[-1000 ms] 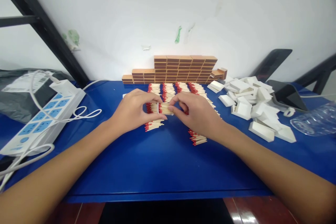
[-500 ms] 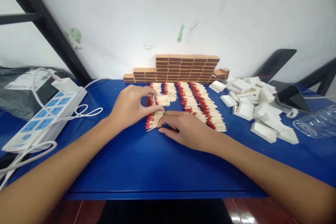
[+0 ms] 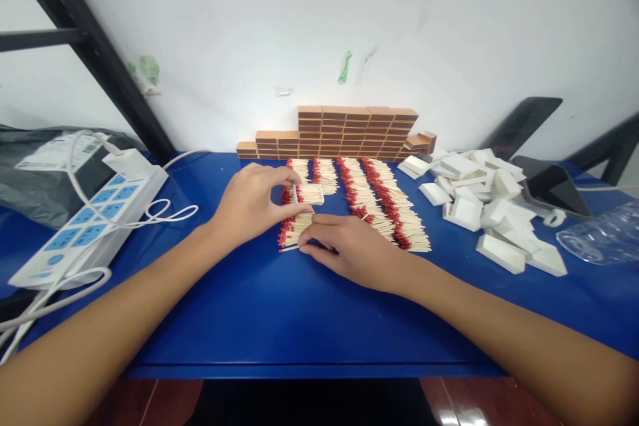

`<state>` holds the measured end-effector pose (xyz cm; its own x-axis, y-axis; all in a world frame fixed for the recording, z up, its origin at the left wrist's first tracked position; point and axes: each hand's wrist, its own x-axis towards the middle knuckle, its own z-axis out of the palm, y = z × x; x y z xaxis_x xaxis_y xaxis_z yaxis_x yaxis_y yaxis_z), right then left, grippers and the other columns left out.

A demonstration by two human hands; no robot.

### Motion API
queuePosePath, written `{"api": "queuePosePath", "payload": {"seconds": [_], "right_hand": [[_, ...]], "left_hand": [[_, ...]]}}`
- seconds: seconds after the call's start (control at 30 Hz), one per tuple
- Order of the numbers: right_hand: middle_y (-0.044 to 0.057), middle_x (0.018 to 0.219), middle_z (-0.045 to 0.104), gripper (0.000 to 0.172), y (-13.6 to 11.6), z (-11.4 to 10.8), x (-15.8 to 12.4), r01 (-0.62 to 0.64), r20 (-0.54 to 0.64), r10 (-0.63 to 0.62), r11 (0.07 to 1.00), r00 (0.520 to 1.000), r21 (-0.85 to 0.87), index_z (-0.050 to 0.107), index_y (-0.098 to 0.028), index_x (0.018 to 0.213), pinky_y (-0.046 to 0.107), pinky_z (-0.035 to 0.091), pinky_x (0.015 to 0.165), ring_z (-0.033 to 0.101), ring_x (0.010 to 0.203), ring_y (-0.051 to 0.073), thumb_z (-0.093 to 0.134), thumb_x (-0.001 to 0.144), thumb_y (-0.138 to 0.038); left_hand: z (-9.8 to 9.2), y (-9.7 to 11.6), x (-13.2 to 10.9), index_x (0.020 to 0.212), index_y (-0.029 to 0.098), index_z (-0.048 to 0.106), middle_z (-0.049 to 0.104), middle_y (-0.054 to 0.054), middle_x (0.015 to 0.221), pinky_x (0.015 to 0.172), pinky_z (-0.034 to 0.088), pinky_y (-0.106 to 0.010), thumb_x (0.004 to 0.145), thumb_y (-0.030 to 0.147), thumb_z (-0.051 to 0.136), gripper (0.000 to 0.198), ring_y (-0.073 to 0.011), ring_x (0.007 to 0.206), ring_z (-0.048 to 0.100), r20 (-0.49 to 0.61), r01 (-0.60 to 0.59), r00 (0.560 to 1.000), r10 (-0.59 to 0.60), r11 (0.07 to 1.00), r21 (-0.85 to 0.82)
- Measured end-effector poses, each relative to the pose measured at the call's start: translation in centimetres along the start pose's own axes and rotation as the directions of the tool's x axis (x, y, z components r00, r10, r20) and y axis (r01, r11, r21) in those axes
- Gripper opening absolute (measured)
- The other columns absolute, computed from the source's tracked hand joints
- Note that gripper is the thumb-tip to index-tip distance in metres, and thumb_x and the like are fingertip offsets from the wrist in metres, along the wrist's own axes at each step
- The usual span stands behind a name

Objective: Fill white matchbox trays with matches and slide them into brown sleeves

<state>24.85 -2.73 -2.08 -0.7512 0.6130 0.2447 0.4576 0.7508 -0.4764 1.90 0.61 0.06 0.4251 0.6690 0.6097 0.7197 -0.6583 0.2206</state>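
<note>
Your left hand (image 3: 254, 203) pinches a small white matchbox tray (image 3: 310, 194), filled with matches, between thumb and fingers over the blue table (image 3: 299, 319). Just nearer to you, your right hand (image 3: 349, 249) lies curled, fingertips touching the near end of the leftmost match row (image 3: 293, 231). Whether they grip any matches cannot be told.

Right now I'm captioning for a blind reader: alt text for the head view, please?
A left hand holds a small white tray of matches over a blue table while the right hand touches a row of red-tipped matches. Behind stand stacked brown matchboxes; white trays are heaped at right, a power strip lies at left.
</note>
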Motion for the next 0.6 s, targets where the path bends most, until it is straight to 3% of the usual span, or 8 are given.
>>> {"api": "queuePosePath", "payload": {"seconds": [0.6], "right_hand": [[0.006,0.107,0.074,0.012,-0.21,0.01,0.01,-0.008,-0.003,0.008,1.0,1.0,-0.019,0.071,-0.019,0.109,0.032,0.052,0.082,0.07,0.091,0.019,0.059,0.106,-0.021]], "left_hand": [[-0.06,-0.01,0.03,0.101,0.023,0.075,0.083,-0.001,0.101,0.086,0.051,-0.036,0.084,0.05,0.088,0.035,-0.023,0.091,0.077,0.0,-0.02,1.0,0.02,1.0,0.015]]}}
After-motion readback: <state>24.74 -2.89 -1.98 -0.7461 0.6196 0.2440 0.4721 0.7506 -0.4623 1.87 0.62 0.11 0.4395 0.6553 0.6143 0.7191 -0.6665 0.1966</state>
